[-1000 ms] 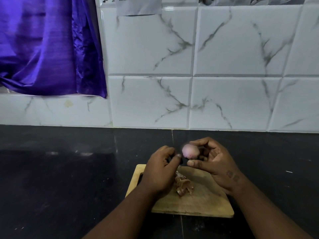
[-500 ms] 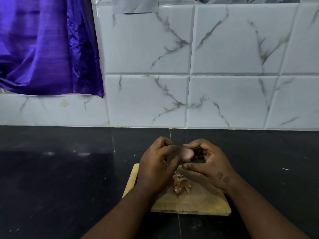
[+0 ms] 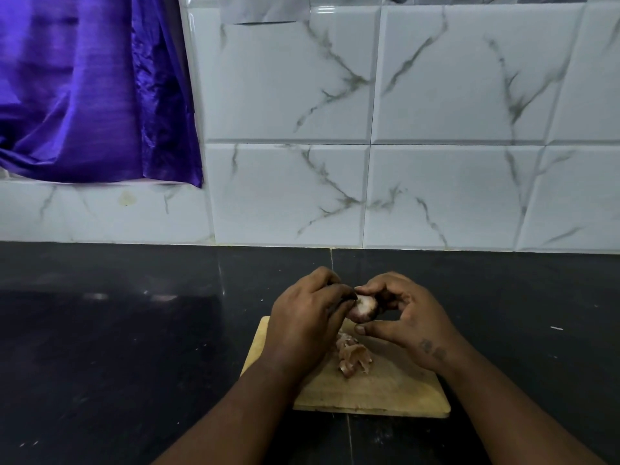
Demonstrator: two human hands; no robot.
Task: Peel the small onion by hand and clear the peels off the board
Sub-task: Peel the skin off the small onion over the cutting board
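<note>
The small onion (image 3: 363,308), pale pink and partly bare, is held just above the far end of the wooden cutting board (image 3: 385,391). My right hand (image 3: 407,318) cups it from the right with fingers curled over its top. My left hand (image 3: 307,322) pinches at the onion's left side with thumb and fingertips. A small heap of brownish onion peels (image 3: 352,355) lies on the board below the onion, between my wrists. My left hand hides the board's left part.
The board rests on a black stone counter (image 3: 117,347) that meets a white marble-patterned tile wall (image 3: 436,196). A purple cloth (image 3: 94,88) hangs at the upper left. A seam in the counter (image 3: 331,260) runs toward the board.
The onion has dropped slightly and rolled in my right hand. My left hand has closed in from just beside it to pinching its left side. The peels have not moved.
</note>
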